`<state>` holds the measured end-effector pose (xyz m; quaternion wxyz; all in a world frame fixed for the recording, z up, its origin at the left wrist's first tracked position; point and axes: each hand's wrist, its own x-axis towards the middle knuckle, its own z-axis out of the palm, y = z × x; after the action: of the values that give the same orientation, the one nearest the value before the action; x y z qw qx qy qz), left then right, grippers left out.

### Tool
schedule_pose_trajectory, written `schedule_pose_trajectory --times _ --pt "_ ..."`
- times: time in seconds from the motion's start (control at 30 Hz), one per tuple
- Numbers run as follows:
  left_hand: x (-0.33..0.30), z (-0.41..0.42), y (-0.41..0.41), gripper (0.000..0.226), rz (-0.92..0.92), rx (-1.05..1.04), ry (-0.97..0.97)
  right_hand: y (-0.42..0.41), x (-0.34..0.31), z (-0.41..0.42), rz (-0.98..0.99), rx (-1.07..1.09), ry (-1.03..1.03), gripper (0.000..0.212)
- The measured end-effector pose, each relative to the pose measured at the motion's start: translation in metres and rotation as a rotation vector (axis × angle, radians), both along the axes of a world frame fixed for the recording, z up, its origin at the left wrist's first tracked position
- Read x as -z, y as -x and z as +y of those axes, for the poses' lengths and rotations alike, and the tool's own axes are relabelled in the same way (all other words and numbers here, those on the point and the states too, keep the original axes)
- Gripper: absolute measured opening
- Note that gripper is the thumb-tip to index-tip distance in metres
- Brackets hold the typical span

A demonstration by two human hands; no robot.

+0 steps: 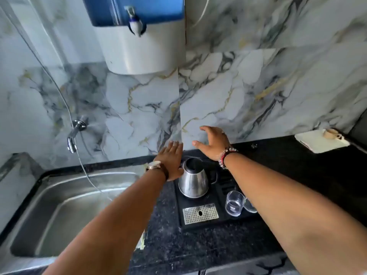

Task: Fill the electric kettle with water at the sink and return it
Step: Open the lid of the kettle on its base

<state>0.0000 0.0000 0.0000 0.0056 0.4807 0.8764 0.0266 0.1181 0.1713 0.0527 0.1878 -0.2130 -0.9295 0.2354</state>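
So the steel kettle sits on a black tray on the dark speckled tabletop, just right of the sink. Its top looks open, dark inside. The tray's left edge is close to the sink rim, not much tabletop between them.

Left hand is flat, fingers stretched out and together, holding nothing, its thumb side right up against the kettle's left shoulder; can't tell if it's actually touching. Right hand hovers beyond the kettle near the marble wall, fingers spread wide and empty, clear of the kettle.

Tight spots: two clear glasses stand on the tray just right of the kettle, one partly under the right forearm. A metal drip grate is in front of it. Over the sink there's a wall tap, with a thin hose hanging down into the basin. A water purifier sits high on the wall, well above the kettle.
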Motion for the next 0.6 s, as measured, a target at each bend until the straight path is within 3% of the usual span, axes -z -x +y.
schedule_pose_trajectory --times 0.33,0.5,0.6 --pt "0.096 0.024 0.013 0.105 -0.096 -0.1 0.244 0.024 0.117 0.01 -0.292 0.053 -0.024 0.074" --pt "0.113 0.024 0.011 0.102 -0.117 -0.151 0.148 0.037 0.14 0.007 -0.272 0.258 0.067 0.09" --pt "0.113 0.023 0.01 0.101 -0.118 -0.161 0.122 0.044 0.143 0.01 -0.266 0.286 0.108 0.086"
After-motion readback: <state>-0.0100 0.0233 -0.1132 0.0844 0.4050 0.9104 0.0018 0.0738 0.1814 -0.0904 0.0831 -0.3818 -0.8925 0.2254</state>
